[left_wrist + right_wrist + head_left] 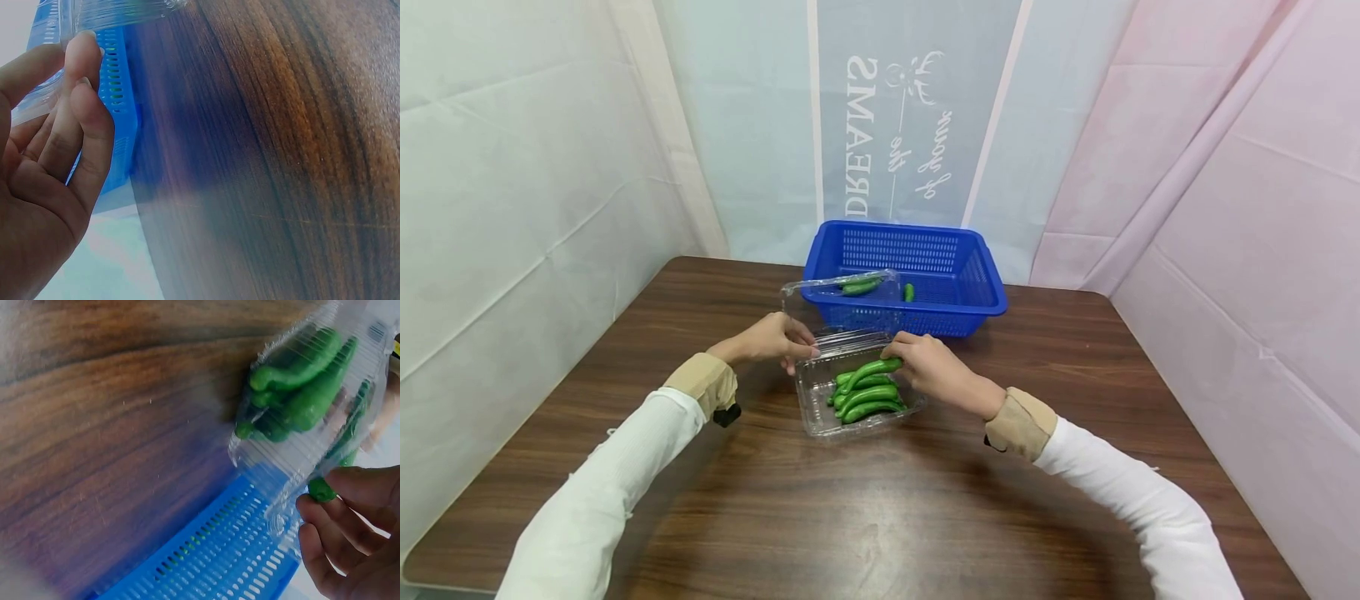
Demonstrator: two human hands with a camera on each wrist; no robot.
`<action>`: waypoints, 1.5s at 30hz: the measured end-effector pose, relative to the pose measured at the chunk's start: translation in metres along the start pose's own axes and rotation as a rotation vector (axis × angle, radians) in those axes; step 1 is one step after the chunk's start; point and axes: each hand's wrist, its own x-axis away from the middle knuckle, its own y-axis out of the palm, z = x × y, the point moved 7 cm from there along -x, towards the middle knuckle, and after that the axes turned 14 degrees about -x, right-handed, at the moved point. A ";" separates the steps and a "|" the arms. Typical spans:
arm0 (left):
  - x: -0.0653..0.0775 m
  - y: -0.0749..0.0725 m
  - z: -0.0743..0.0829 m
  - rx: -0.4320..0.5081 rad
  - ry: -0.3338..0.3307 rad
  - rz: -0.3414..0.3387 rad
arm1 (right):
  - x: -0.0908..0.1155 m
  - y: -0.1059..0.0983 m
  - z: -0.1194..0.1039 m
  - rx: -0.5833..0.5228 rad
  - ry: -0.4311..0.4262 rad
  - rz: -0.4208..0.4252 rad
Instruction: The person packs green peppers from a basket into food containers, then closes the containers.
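Observation:
A clear plastic clamshell container [808, 412] stands with its lid [797, 304] raised, over the front of the blue basket. My left hand [775, 338] pinches the container's back left edge near the hinge, thumb against fingers. Several green chili peppers [871, 395] lie side by side in the container. My right hand [934, 367] pinches one green chili pepper [322, 489] by its end, over the container's right back side. In the head view this pepper slants above the others. The right wrist view shows the peppers through the container's clear wall.
Behind the container, a blue perforated basket [981, 307] stands near the table's back edge. Inside it lie a green pepper [909, 292] and more green ones [861, 287] seen through the lid. The brown wooden table [1000, 517] is bordered by hanging cloth [760, 167].

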 end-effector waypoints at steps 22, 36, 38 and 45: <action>0.002 0.000 0.003 -0.010 0.017 -0.002 | 0.000 0.009 0.001 0.085 -0.051 -0.012; 0.003 0.000 0.002 -0.004 0.011 -0.002 | -0.012 -0.043 0.031 0.099 -0.005 0.331; 0.003 0.000 0.002 -0.008 0.008 -0.001 | -0.017 -0.047 0.039 0.114 0.008 0.370; 0.003 0.000 0.001 -0.010 0.002 0.003 | -0.036 -0.057 0.062 0.146 0.072 0.452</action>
